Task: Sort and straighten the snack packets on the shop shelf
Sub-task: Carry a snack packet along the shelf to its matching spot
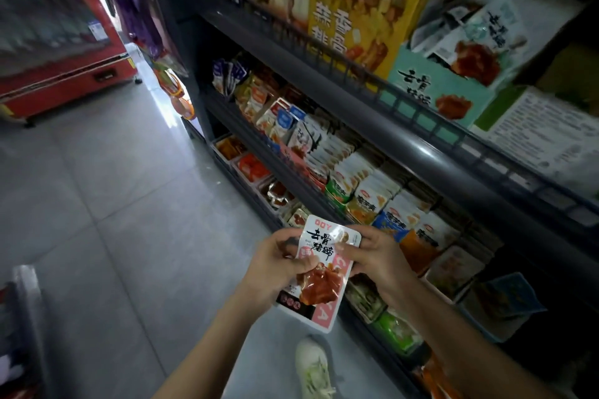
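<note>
I hold a white and pink snack packet with black characters and a picture of brown meat, in front of the dark shop shelf. My left hand grips its left edge, thumb on the front. My right hand grips its right edge. More packets may lie stacked behind it; I cannot tell how many. On the middle shelf, rows of small snack packets stand on edge, some leaning.
The top shelf carries a yellow display box and a mint box holding loose packets. Low trays of red and orange packets line the bottom shelf. A red cabinet stands at the far left. My white shoe rests on the grey tiled floor.
</note>
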`<action>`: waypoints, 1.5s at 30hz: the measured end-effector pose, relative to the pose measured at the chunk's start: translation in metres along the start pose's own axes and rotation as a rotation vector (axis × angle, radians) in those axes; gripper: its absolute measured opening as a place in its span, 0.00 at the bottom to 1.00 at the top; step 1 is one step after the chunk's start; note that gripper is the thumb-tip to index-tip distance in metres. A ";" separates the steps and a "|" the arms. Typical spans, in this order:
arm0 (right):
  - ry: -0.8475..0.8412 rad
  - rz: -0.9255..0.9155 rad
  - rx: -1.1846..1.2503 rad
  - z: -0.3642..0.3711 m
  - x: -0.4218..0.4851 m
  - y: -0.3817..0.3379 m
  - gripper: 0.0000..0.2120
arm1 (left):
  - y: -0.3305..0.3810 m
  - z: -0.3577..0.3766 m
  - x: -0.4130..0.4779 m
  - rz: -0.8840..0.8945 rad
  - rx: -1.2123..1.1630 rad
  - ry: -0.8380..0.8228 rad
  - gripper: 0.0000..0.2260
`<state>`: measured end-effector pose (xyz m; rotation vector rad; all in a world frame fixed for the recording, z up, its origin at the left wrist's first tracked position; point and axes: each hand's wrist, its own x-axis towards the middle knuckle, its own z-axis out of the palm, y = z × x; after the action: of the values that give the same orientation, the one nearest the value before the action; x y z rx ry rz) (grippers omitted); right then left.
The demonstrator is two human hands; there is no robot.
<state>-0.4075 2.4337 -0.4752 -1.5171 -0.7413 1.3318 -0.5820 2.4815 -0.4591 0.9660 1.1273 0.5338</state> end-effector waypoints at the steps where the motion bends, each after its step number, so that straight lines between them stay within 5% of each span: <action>1: 0.004 0.014 -0.002 0.006 0.014 -0.005 0.08 | 0.007 -0.008 0.010 -0.004 -0.006 -0.005 0.18; 16: 0.048 0.164 -0.025 0.109 0.199 -0.056 0.09 | 0.083 -0.143 0.172 -0.090 -0.118 -0.100 0.18; 24: 0.373 0.189 0.109 0.168 0.251 -0.056 0.11 | 0.096 -0.208 0.257 -0.019 0.084 -0.225 0.16; 29: 0.533 0.093 0.101 0.169 0.267 -0.060 0.10 | 0.102 -0.202 0.299 0.092 0.192 -0.340 0.12; 37: 0.764 -0.129 -0.133 0.124 0.314 -0.074 0.09 | 0.112 -0.144 0.377 0.415 0.437 -0.400 0.19; 45: 0.977 -0.047 -0.336 0.097 0.333 -0.053 0.02 | 0.097 -0.113 0.419 0.433 0.386 -0.512 0.21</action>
<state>-0.4191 2.7763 -0.5513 -2.1183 -0.3511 0.3044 -0.5213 2.8985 -0.6004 1.5963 0.5621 0.3805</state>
